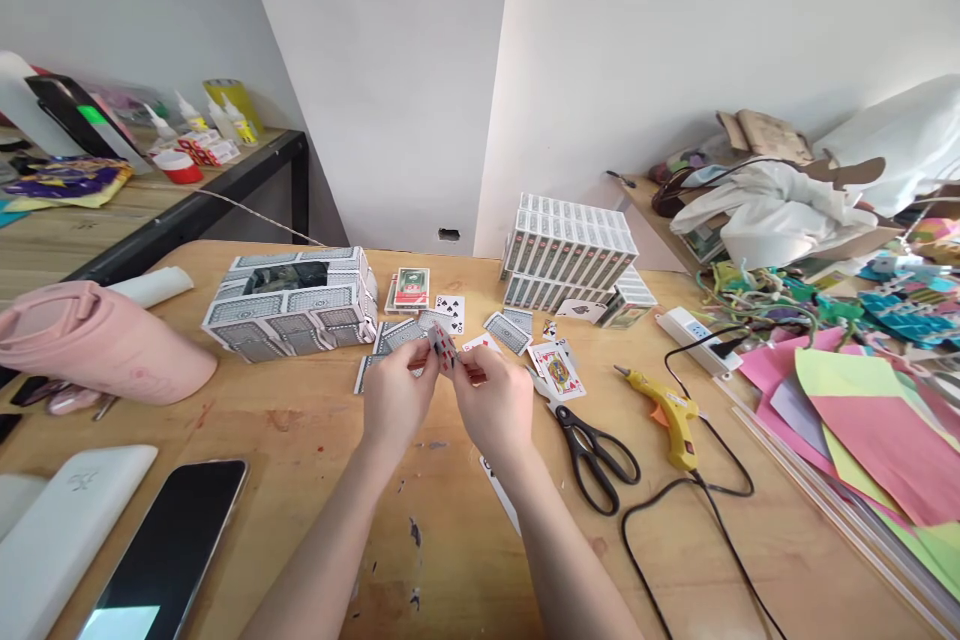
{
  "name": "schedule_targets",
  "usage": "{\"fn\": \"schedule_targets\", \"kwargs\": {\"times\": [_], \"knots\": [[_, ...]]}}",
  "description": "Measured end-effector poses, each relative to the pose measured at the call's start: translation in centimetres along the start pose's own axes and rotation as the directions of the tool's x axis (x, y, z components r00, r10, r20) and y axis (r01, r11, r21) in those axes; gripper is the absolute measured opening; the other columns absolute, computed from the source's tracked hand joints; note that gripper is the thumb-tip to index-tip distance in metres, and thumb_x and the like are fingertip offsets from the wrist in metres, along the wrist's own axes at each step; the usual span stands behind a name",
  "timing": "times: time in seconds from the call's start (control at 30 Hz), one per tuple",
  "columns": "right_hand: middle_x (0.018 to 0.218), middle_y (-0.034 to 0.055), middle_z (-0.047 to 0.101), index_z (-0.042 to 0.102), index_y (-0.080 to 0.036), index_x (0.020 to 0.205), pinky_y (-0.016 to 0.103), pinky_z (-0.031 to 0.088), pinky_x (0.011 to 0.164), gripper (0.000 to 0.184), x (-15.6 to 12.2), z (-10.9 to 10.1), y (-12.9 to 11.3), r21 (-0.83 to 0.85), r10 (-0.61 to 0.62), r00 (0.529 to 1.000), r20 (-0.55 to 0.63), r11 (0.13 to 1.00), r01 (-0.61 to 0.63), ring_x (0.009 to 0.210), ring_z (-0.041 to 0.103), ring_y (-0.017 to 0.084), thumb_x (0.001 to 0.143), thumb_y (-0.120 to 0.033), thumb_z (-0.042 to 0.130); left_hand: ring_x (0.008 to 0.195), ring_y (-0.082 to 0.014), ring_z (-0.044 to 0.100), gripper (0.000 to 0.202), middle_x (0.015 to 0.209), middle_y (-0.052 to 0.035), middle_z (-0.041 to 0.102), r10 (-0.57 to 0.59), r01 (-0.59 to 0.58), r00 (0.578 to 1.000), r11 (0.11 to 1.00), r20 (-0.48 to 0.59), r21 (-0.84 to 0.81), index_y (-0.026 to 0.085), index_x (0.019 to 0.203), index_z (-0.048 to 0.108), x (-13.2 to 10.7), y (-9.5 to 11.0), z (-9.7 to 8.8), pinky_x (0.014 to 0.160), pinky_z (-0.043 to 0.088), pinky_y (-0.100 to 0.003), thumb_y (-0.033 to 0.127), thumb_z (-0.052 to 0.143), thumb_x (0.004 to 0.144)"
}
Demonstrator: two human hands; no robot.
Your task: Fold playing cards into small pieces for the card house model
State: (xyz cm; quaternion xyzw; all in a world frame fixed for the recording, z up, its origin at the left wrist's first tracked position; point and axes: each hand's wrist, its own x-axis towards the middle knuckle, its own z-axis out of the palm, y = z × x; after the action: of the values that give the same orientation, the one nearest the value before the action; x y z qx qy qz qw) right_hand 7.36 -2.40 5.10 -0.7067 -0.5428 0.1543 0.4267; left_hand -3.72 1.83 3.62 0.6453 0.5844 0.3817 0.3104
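Note:
Between my two hands is a playing card [445, 348] with red marks, tilted up over the middle of the table. My left hand [396, 390] pinches its left side, and my right hand [495, 395] grips the right side. Whether it is one card or several pressed together, I cannot make out. Loose playing cards lie around my fingertips, some face down with a grey pattern [510, 331], others face up, such as a spade card [451, 312] and a picture card [558, 370]. Black-handled scissors [596, 450] lie right of my right hand.
A box covered in cards [289, 305] stands back left, stacked card packs [570, 240] back right. A yellow glue gun [675, 415] with its cord, a power strip [697, 340] and coloured paper [885, 430] lie right. A pink tumbler [112, 345] and phone [169, 545] are left.

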Motion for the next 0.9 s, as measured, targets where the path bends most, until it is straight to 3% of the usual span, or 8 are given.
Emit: {"fn": "schedule_targets", "kwargs": {"times": [0.13,0.27,0.53,0.77,0.9], "knots": [[0.062,-0.0001,0.068,0.062,-0.020,0.064,0.022,0.046,0.056,0.011,0.7,-1.1,0.6,0.206,0.088,0.995,0.045,0.974,-0.095,0.057,0.062,0.014,0.072,-0.021,0.054,0.071,-0.0190,0.066,0.027,0.081,-0.0053,0.072,-0.047,0.078,0.987,0.974,0.152,-0.211,0.015,0.088,0.069,0.6,-0.5,-0.3,0.064,0.051,-0.027,0.031,0.057,0.071],[0.059,-0.0012,0.066,0.061,-0.020,0.060,0.021,0.045,0.054,0.011,1.1,-1.9,0.8,0.232,0.113,0.993,0.040,0.965,-0.119,0.055,0.062,0.014,0.068,-0.019,0.054,0.068,-0.0192,0.065,0.026,0.073,-0.0040,0.072,-0.077,0.128,0.968,0.970,0.238,-0.206,0.016,0.082,0.071,0.9,-1.0,-0.7,0.061,0.050,-0.026,0.034,0.060,0.068],[0.062,-0.0002,0.067,0.059,-0.021,0.062,0.023,0.044,0.057,0.012,0.6,-1.0,0.4,0.130,0.054,0.998,0.029,0.990,-0.057,0.057,0.062,0.014,0.072,-0.020,0.052,0.066,-0.0185,0.065,0.022,0.074,-0.0044,0.072,-0.020,0.031,0.988,0.997,0.151,-0.073,0.015,0.078,0.068,0.5,-0.5,-0.4,0.062,0.049,-0.027,0.032,0.055,0.071],[0.069,0.0035,0.068,0.060,-0.020,0.066,0.023,0.042,0.057,0.014,-0.1,0.3,0.0,-0.076,-0.002,1.000,0.003,0.997,0.002,0.061,0.062,0.016,0.076,-0.019,0.050,0.073,-0.0213,0.066,0.022,0.078,-0.0061,0.071,0.043,-0.045,0.999,0.980,0.013,0.193,0.019,0.079,0.067,-0.4,-0.1,0.9,0.066,0.047,-0.029,0.033,0.051,0.076],[0.065,0.0017,0.069,0.061,-0.021,0.066,0.023,0.044,0.058,0.012,0.5,-0.6,0.7,0.106,0.046,0.999,0.008,0.993,-0.046,0.060,0.063,0.015,0.074,-0.024,0.053,0.072,-0.0191,0.066,0.023,0.080,-0.0055,0.071,0.013,-0.009,0.996,0.999,0.091,-0.044,0.018,0.084,0.068,0.1,-0.9,0.9,0.066,0.048,-0.027,0.032,0.053,0.075]]}}
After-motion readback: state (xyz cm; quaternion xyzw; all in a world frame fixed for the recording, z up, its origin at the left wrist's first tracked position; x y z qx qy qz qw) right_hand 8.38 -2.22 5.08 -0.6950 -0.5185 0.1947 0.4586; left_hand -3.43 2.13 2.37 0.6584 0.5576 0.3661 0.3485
